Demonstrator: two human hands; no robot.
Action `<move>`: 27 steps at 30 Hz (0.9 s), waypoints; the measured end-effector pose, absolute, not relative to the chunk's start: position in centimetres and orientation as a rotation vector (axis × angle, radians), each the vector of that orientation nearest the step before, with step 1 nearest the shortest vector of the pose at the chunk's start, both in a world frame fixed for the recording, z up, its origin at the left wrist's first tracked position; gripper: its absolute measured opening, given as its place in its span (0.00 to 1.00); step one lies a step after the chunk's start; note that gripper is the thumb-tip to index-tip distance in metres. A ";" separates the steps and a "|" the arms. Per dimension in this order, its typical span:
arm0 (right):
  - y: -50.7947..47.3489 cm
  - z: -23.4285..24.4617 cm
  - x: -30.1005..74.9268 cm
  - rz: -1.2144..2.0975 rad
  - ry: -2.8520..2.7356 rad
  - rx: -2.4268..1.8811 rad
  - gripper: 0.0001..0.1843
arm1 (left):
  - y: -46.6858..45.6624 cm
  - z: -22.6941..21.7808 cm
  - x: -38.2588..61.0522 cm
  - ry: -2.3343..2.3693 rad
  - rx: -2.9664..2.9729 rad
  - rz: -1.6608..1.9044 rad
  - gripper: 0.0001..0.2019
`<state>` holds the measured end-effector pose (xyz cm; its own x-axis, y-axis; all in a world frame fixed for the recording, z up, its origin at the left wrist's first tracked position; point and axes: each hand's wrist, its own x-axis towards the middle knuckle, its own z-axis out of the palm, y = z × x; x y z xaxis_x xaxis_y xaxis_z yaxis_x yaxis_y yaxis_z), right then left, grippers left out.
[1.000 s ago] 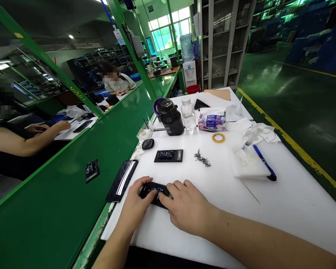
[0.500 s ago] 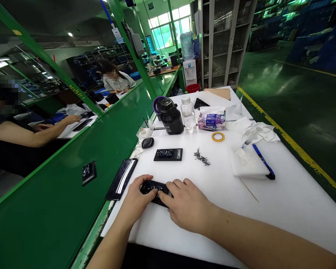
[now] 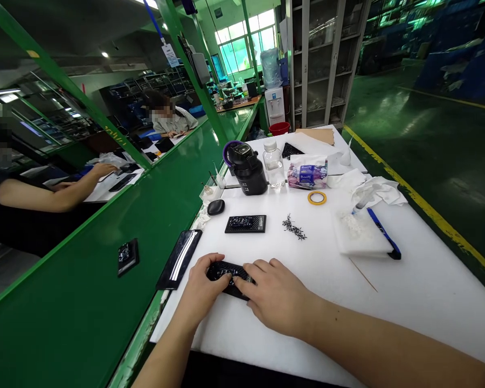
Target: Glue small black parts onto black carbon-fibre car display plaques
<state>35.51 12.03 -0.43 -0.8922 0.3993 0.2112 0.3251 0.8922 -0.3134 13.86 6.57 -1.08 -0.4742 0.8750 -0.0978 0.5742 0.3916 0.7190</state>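
A small black rectangular part (image 3: 227,272) lies on the white foam mat (image 3: 408,291) near the front edge. My left hand (image 3: 202,293) holds its left end with curled fingers. My right hand (image 3: 275,296) covers its right end, fingers bent down and pressing on it. A second black part (image 3: 246,223) of the same kind lies flat a little farther back. A small heap of tiny black pieces (image 3: 293,228) sits to the right of it.
A long glossy black panel (image 3: 180,258) overhangs the mat's left edge. Farther back stand a black jug (image 3: 248,171), a clear bottle (image 3: 273,164), a tissue pack (image 3: 307,173), a tape roll (image 3: 317,198), a white pad (image 3: 358,234) and a blue pen (image 3: 382,233). Another black part (image 3: 127,256) lies on the green conveyor (image 3: 84,302); other people work beyond it.
Both hands stay on the black part with only slight finger shifts. The view has drifted a little. The person at the left has moved an arm.
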 end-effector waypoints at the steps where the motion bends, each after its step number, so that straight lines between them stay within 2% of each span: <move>1: 12.0 -0.4 35.4 0.392 -2.790 -0.556 0.23 | 6.6 -1.0 14.0 2.200 1.247 0.838 0.24; 9: 12.3 -0.6 35.9 0.385 -2.827 -0.492 0.25 | 5.7 1.0 15.9 2.388 1.643 0.559 0.23; 13: 12.7 -0.6 36.5 0.412 -2.828 -0.446 0.26 | 5.0 3.1 15.1 2.093 1.902 0.457 0.24; 17: 12.5 -0.2 36.1 0.460 -2.783 -0.454 0.26 | 5.1 4.3 13.5 1.876 1.981 0.291 0.31; 22: 12.0 -1.0 35.6 0.421 -2.751 -0.512 0.26 | 5.8 4.4 13.4 1.753 1.991 0.351 0.36; 27: 13.0 -3.8 37.6 0.273 -2.802 -0.302 0.29 | 3.2 4.6 12.4 1.814 2.048 0.420 0.39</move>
<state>37.56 13.04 -3.80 -0.9299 0.2358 0.2824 0.1769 0.9596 -0.2187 12.35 3.24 4.64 0.1263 0.9917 -0.0229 0.8809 -0.1015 0.4623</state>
